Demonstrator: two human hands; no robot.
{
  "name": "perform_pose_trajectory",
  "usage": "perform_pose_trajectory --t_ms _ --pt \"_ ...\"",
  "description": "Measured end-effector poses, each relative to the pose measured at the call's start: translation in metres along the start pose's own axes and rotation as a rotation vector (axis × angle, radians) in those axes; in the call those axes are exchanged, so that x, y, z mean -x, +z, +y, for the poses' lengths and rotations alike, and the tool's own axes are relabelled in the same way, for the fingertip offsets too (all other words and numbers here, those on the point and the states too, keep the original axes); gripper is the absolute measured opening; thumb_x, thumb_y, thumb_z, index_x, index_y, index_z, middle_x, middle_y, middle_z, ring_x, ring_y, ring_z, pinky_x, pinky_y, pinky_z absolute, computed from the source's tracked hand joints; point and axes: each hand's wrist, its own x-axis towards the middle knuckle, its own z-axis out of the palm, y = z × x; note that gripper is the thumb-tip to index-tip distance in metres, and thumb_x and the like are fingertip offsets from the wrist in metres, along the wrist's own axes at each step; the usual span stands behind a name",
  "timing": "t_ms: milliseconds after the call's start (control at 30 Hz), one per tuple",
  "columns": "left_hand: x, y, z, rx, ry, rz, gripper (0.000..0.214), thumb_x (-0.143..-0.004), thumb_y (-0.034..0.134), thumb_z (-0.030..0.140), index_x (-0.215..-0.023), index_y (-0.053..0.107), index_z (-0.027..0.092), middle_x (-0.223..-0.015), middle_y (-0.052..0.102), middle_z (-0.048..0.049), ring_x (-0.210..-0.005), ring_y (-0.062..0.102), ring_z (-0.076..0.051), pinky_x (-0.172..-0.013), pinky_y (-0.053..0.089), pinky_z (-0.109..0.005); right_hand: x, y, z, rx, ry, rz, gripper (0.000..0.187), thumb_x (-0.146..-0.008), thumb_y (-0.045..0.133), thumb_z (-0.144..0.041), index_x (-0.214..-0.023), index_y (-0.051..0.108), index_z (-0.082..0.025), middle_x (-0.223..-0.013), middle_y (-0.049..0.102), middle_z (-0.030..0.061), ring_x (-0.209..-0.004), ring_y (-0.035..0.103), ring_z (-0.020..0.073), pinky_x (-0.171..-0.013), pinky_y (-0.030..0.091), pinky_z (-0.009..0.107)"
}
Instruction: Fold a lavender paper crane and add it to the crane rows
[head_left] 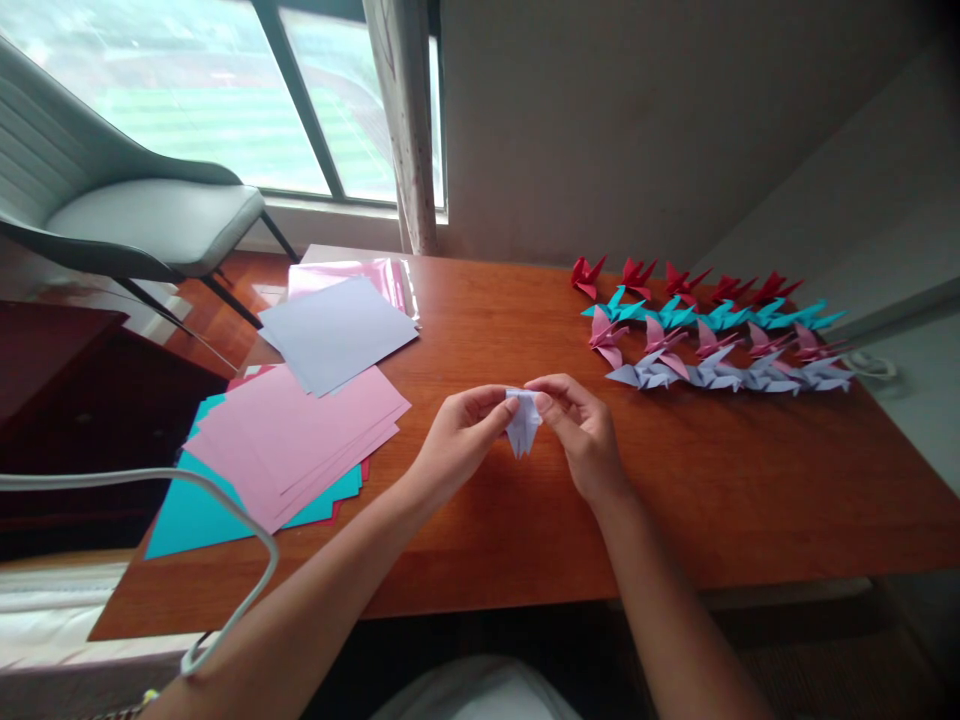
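Note:
My left hand (461, 435) and my right hand (577, 425) meet above the middle of the wooden table (720, 500). Both pinch a small, partly folded lavender paper piece (523, 422) from either side, its point hanging down. The fingers of both hands are closed on its top edges. To the right lie rows of finished folded paper cranes: red (679, 280), teal (712, 315), pink (701, 340) and lavender (731, 375).
Flat paper sheets are stacked at the table's left: lavender (337, 335), pink (296, 435), teal (191, 515), and a glossy pink pack (375, 275). A grey chair (142, 220) stands by the window. A white cable (225, 520) loops at lower left.

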Motion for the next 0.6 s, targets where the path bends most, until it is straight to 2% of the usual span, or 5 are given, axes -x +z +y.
perform_pose_trajectory --t_ms 133,333,600 --pt "0.0001 0.0 -0.0002 -0.019 0.004 0.003 0.034 -0.088 0.067 0.041 -0.102 0.075 0.011 -0.085 0.072 -0.0062 -0.075 0.061 -0.015 -0.069 0.049 -0.025 -0.0004 0.0007 0.0002 0.064 -0.038 0.023 0.015 -0.09 0.066 -0.037 -0.097 0.071 -0.025 -0.098 0.068 0.0032 -0.094 0.064 0.0204 -0.08 0.049 0.031" --pt "-0.0007 -0.0008 -0.0001 -0.039 0.012 -0.001 0.034 -0.082 0.074 0.04 -0.1 0.076 0.011 -0.086 0.074 -0.0065 -0.074 0.062 -0.015 -0.068 0.048 -0.024 -0.0008 -0.0002 0.0009 0.13 -0.07 0.032 0.013 -0.089 0.067 -0.035 -0.095 0.071 -0.024 -0.098 0.068 0.0035 -0.092 0.064 0.0197 -0.075 0.05 0.03" --pt "-0.002 -0.0009 -0.0021 -0.061 0.038 0.03 0.032 -0.084 0.071 0.042 -0.091 0.076 0.011 -0.079 0.071 -0.0045 -0.069 0.059 -0.014 -0.065 0.047 -0.023 -0.0021 -0.0007 0.0073 0.127 -0.051 0.044 0.015 -0.088 0.069 -0.036 -0.094 0.071 -0.023 -0.096 0.069 0.0035 -0.089 0.065 0.0195 -0.075 0.051 0.031"
